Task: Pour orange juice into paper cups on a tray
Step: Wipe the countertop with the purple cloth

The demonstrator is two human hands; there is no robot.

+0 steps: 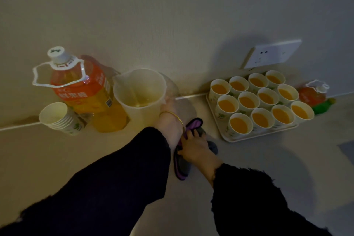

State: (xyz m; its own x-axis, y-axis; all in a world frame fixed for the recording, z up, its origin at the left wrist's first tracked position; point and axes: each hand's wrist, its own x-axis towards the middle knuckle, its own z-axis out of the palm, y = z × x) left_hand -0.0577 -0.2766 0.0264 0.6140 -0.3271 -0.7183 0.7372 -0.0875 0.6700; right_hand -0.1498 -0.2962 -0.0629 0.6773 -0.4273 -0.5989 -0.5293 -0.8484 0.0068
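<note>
Left hand [169, 106]: reaches forward out of a black sleeve [115, 168], with a gold bangle [175, 118] at the wrist. It is against the right side of the translucent jug [138, 94], at the handle. The fingers look curled round the handle, though that part is blurred. The jug stands upright on the table [76, 159] with only a thin pale layer of liquid at the bottom.

Right hand [196, 146]: nearer to me, just beside the left wrist. It rests on a purple and grey cloth [182, 168] lying on the table. The fingers are bent down onto the cloth and the thumb is at its left edge, so the cloth is gripped, not merely touched.

Cups [261, 119]: twelve paper cups in three rows of four, all upright on the white tray [249, 139], each holding orange juice. The tray lies to the right of both hands and apart from them. Its near corner is closest to the right hand.

Orange juice bottle [84, 92]: upright, white cap on, carrying loop round the neck, partly full. It stands just beside the jug on the left, on the far side from the left hand.

Other: a stack of empty cups [57, 119], tilted, sits just left of the bottle. A second orange bottle [312, 95] is behind the tray's right end, with something green [323, 104] beside it. A wall socket [274, 53] is above the tray.
</note>
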